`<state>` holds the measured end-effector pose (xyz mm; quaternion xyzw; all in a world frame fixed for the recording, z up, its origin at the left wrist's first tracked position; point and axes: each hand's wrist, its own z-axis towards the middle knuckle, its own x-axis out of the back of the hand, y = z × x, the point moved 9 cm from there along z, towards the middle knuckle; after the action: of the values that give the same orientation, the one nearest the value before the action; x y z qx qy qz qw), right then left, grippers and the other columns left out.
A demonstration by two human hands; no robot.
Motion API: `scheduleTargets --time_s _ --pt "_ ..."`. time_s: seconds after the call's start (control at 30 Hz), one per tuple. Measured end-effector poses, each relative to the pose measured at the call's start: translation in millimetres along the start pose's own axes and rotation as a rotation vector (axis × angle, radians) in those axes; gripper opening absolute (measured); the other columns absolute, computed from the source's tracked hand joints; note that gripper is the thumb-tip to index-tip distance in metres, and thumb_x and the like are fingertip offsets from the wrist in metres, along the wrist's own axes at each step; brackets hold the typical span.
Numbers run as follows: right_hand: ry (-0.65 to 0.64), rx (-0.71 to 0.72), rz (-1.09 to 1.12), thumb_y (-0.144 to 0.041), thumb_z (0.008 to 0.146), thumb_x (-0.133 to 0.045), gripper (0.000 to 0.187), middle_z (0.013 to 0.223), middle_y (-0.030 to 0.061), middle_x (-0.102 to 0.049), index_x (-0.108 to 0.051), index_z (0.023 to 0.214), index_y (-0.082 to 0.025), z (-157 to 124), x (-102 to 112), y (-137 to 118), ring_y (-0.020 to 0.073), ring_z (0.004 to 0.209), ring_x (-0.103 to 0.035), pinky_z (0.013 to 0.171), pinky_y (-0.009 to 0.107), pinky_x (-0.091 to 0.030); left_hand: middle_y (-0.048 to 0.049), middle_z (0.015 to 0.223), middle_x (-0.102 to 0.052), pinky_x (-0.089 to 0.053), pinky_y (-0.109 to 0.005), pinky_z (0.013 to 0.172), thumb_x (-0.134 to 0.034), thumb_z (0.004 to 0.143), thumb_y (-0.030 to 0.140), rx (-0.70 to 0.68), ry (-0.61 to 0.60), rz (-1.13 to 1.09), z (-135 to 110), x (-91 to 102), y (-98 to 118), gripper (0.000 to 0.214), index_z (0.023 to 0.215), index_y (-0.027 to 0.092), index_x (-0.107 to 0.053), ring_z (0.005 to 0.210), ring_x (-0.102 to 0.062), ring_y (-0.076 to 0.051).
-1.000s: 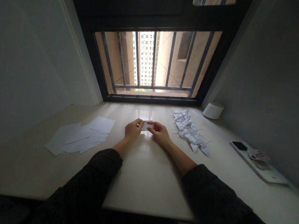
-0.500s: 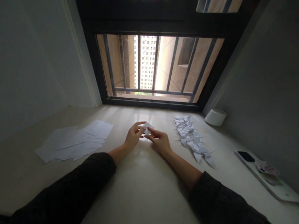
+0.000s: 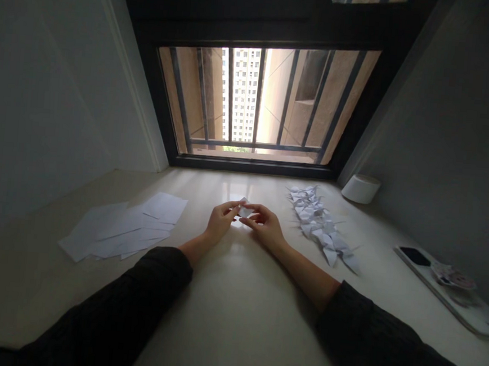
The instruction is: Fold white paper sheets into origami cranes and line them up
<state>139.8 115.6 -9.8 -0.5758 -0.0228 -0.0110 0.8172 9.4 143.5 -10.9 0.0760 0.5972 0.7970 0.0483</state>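
Between my two hands is a small folded piece of white paper (image 3: 245, 210), lifted just above the pale sill. My left hand (image 3: 221, 219) pinches its left side with thumb and fingers. On the other side, my right hand (image 3: 264, 223) grips the paper's right edge, fingers curled in. Its finer creases are partly covered by my fingertips. To the right of my right hand lie several folded paper cranes (image 3: 320, 223) in a crowded row. Flat white paper sheets (image 3: 122, 230) are spread in an overlapping pile to the left.
A white round object (image 3: 361, 190) stands in the back right corner by the wall. Near the right edge rests a phone (image 3: 443, 289) with a decorated grip on its back. The barred window (image 3: 250, 165) closes off the far side of the sill (image 3: 234, 317).
The folded paper has turned and tilted a little between my fingers, and my right fingers have shifted up along it. The whole view has moved slightly.
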Motion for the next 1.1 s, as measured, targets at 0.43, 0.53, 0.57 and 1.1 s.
scheduleTargets --time_s 0.43,0.53,0.57,1.1 --pt "0.102 -0.092 0.077 -0.039 0.056 -0.077 0.037 0.073 0.0033 -0.069 -0.073 0.087 -0.019 0.8 11.6 4.2 0.0107 0.054 -0.054 0.053 0.025 -0.04 -0.0057 0.094 -0.068 -0.047 -0.022 0.06 -0.059 0.078 0.035 -0.068 -0.133 0.059 -2.5 -13.8 12.4 0.036 0.111 0.02 -0.062 0.073 -0.06 -0.013" --pt "0.152 -0.099 0.145 -0.038 0.056 -0.078 0.033 0.071 0.0044 -0.07 -0.074 0.082 -0.018 1.4 15.2 9.1 0.0137 0.06 -0.059 0.061 0.027 -0.045 -0.0063 0.094 -0.068 -0.047 -0.023 0.061 -0.06 0.077 0.036 -0.066 -0.125 0.066 -2.0 -13.2 11.8 0.035 0.108 0.019 -0.064 0.075 -0.061 -0.014" --pt "0.172 -0.102 0.163 -0.038 0.056 -0.078 0.031 0.069 0.0044 -0.07 -0.074 0.08 -0.018 1.4 16.7 10.6 0.014 0.06 -0.059 0.062 0.028 -0.046 -0.0064 0.094 -0.068 -0.047 -0.023 0.061 -0.062 0.077 0.036 -0.065 -0.118 0.062 -2.0 -12.7 11.9 0.034 0.105 0.019 -0.065 0.076 -0.061 -0.015" --pt "0.152 -0.088 0.208 -0.038 0.058 -0.076 0.034 0.075 0.0056 -0.073 -0.074 0.087 -0.021 1.6 13.0 10.5 0.0191 0.066 -0.066 0.071 0.034 -0.05 -0.0031 0.076 -0.069 -0.048 -0.023 0.057 -0.069 0.067 0.036 -0.006 0.117 -0.108 1.2 8.2 0.1 0.023 0.08 0.017 -0.067 0.068 -0.062 -0.014"
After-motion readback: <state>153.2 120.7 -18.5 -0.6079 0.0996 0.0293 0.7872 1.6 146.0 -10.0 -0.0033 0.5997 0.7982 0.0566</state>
